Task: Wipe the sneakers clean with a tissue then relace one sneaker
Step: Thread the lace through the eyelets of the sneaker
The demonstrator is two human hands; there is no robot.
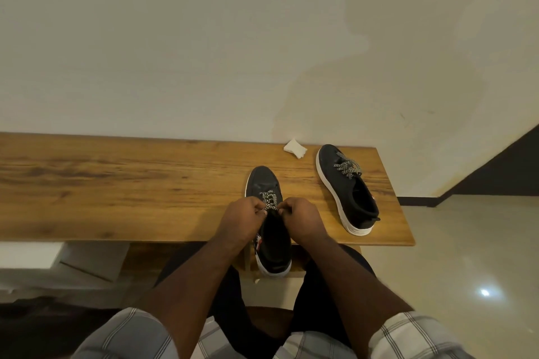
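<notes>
A dark sneaker (264,181) with a white sole lies on the wooden bench (116,183), its heel overhanging the near edge. Its black-and-white patterned lace (269,198) crosses the upper eyelets. My left hand (240,218) and my right hand (302,217) meet over the tongue, and each pinches a part of that lace. A second dark sneaker (348,189) lies to the right on the bench, laced, with nothing touching it. A crumpled white tissue (295,148) rests at the back of the bench near the wall.
The bench stands against a pale wall (262,38). Its right end (408,236) drops off to a glossy tiled floor (466,256). A white box or panel (73,259) lies under the bench at left. A small white scrap (257,281) is on the floor below the near sneaker.
</notes>
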